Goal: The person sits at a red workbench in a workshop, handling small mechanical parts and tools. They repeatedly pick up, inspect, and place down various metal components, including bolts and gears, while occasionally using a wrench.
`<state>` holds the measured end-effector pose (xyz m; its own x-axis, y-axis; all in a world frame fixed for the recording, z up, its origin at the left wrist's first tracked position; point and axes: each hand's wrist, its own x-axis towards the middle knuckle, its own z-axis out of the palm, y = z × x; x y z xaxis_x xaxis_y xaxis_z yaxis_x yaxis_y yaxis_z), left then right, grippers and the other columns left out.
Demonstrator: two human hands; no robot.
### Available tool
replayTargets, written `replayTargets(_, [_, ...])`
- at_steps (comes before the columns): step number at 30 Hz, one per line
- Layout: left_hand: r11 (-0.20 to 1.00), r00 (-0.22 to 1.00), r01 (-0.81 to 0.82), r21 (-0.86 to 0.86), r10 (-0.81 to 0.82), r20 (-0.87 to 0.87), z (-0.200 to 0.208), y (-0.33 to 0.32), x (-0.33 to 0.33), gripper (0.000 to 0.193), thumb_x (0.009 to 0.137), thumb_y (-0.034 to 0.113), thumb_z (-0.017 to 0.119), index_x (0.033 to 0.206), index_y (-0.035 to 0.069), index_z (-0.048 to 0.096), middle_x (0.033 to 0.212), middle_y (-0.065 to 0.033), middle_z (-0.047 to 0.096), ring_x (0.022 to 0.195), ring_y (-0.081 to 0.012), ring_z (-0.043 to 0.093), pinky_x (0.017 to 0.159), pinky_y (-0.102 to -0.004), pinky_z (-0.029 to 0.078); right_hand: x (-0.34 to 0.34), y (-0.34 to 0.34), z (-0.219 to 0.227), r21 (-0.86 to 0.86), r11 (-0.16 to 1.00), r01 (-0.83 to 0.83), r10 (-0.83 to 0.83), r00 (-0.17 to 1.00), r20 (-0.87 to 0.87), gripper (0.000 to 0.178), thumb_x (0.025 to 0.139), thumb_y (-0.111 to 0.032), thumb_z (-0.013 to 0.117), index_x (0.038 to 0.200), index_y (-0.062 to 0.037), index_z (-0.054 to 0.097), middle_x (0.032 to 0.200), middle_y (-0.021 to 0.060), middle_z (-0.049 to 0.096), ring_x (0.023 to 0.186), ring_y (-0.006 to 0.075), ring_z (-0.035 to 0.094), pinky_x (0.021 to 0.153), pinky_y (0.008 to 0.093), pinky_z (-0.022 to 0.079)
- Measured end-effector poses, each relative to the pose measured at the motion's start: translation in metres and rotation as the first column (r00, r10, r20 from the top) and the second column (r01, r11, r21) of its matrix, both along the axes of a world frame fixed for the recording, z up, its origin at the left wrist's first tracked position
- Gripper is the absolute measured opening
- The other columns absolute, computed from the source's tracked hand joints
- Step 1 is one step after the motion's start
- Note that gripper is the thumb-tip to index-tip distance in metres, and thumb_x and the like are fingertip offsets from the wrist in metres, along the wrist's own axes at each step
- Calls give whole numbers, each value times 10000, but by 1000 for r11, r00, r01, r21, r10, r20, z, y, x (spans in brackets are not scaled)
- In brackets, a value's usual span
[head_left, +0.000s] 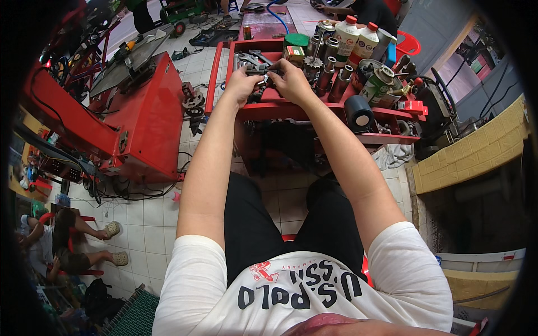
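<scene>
Both arms reach forward over a red tool tray (pixel 269 106). My left hand (pixel 241 88) and my right hand (pixel 292 82) are close together, fingers closed around a small grey metal part (pixel 258 71) held between them. Its exact kind is too small to tell. Just beyond the fingers, metal wrenches (pixel 259 55) lie in the tray. To the right of my right hand stand upright metal sockets (pixel 325 77) and a small box with a green and red print (pixel 293 54). Behind that box sits a green round lid (pixel 296 40).
White bottles with red caps (pixel 346 40), an open-topped can (pixel 379 84) and a black cylinder (pixel 358 112) crowd the tray's right side. A red machine (pixel 148 123) stands left, with cables on the tiled floor. Other people are seated lower left and at the back.
</scene>
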<state>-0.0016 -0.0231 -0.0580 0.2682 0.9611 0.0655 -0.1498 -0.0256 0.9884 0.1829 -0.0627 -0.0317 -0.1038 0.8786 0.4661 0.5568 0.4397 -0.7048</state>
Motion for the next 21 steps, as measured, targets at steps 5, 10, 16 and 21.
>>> replayTargets(5, [1000,1000,12,-1,-12,9,-1,2,0,292,918,22,677,1201,29,609,1056,-52,706,903,-134,704,802,-272,578,-1,-3,3,21,1000,-8,9,1000,-17,212,925,-165,724,1030,-2,640,886,202,739,852,334,746,753,414,561])
replayTargets(10, [1000,1000,-3,-3,3,19,-2,1,1,290,916,22,678,1198,25,611,1062,-58,703,900,-135,699,804,-277,573,-2,-5,4,26,1000,-10,10,1000,20,210,925,-160,722,1032,1,638,898,206,739,858,344,744,759,420,562])
replayTargets(16, [1000,1000,-6,-14,6,1,4,-4,2,289,907,27,692,1184,16,612,1049,-67,702,897,-146,700,814,-293,582,0,-3,2,33,999,-5,5,1000,21,212,926,-162,719,1036,-1,638,897,206,738,859,348,741,760,421,561])
replayTargets(21, [1000,992,-23,19,20,124,3,-5,4,268,899,4,679,1160,24,621,1023,-50,700,888,-132,688,760,-264,560,-4,-8,7,52,998,17,-18,1000,15,216,917,-159,718,1045,-2,640,915,217,733,889,370,730,778,438,555])
